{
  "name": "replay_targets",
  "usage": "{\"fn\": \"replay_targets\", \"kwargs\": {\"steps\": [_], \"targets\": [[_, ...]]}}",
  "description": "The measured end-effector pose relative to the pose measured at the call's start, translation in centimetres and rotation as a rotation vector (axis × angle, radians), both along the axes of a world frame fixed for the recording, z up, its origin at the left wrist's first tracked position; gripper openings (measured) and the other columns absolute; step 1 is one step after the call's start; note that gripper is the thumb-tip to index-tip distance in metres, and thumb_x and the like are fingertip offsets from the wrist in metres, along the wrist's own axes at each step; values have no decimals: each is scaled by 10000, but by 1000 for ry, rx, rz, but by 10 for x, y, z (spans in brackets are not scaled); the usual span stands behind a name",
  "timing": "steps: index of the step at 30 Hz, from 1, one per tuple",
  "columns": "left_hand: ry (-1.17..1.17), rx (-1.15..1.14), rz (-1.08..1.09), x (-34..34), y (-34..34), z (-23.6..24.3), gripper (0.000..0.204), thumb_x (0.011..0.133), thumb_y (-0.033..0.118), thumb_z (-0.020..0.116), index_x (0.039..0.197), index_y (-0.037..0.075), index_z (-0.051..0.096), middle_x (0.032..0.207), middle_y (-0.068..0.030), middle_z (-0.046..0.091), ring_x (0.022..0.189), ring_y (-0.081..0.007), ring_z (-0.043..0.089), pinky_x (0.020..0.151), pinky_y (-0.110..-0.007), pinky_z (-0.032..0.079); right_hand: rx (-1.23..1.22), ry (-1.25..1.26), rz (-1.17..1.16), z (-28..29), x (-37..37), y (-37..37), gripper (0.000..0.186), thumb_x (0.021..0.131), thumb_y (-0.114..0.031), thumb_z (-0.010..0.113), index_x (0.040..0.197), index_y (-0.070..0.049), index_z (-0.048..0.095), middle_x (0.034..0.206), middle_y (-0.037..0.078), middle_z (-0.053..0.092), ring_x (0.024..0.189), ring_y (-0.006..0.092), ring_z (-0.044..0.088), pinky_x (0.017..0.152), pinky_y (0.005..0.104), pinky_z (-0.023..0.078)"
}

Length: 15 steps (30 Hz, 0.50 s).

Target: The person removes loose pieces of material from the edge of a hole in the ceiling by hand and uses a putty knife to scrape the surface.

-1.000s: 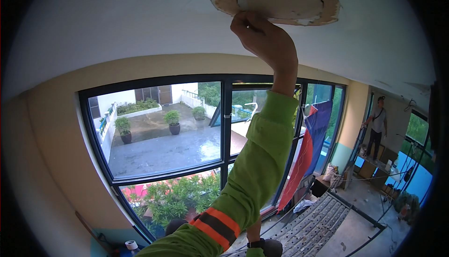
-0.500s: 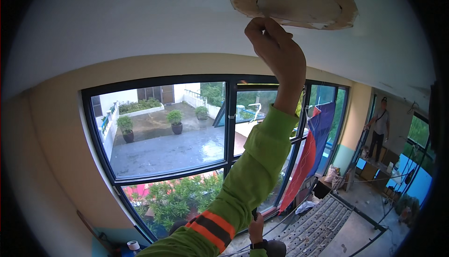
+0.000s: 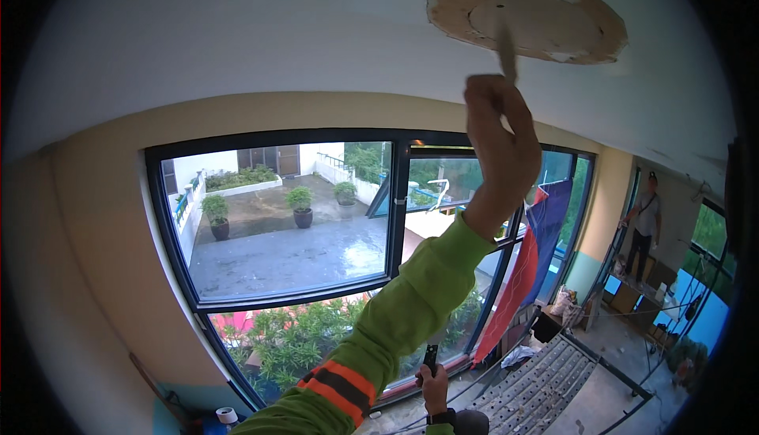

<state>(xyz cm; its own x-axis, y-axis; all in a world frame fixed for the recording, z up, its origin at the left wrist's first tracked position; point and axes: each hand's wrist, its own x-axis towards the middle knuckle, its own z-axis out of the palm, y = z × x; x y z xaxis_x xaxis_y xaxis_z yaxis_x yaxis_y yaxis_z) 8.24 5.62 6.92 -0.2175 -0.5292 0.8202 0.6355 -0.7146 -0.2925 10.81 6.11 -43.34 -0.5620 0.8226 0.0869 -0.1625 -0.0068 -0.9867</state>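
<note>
My left hand (image 3: 506, 130) is raised below the ceiling, its fingers pinched on a thin, pointed tan strip (image 3: 507, 55). The strip points up towards a round patch (image 3: 545, 22) in the white ceiling. Around that patch runs a ragged brown ring with torn edges and a small dark hole near one side. Lower down, my right hand (image 3: 434, 391), with a dark band at the wrist, is closed round a black-handled tool (image 3: 431, 356). The upper part of this tool is pale and partly hidden by my green left sleeve (image 3: 411, 300).
A large dark-framed window (image 3: 269, 304) faces a wet terrace with potted plants. A red and blue cloth (image 3: 528, 261) hangs beside it. Below right lies perforated metal planking (image 3: 538, 387). A person (image 3: 644, 225) stands on a raised surface at far right, near hanging cables.
My left hand has come down and right, away from the ceiling patch, and the tan strip now shows above its fingers. More of the black-handled tool in my right hand is visible.
</note>
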Motion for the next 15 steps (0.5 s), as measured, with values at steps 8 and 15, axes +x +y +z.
{"fn": "replay_targets", "kwargs": {"steps": [8, 15], "targets": [[242, -419, 264, 7, 4, -48, 112, 873, 46, 587, 872, 29, 476, 755, -79, 504, 528, -159, 517, 458, -309, 401, 68, -16, -25, -12, 0, 5, 208, 891, -184, 605, 833, -7, 511, 644, 46, 580, 493, 105, 526, 447, 261, 419], [202, -607, 305, -18, 5, -38, 150, 856, 96, 643, 850, 4, 525, 784, -130, 606, 648, -284, 620, 570, -368, 470, 32, -44, 2, -9, 1, 3, 206, 891, -189, 605, 872, -1, 524, 664, 45, 593, 525, 103, 544, 468, 263, 432]]}}
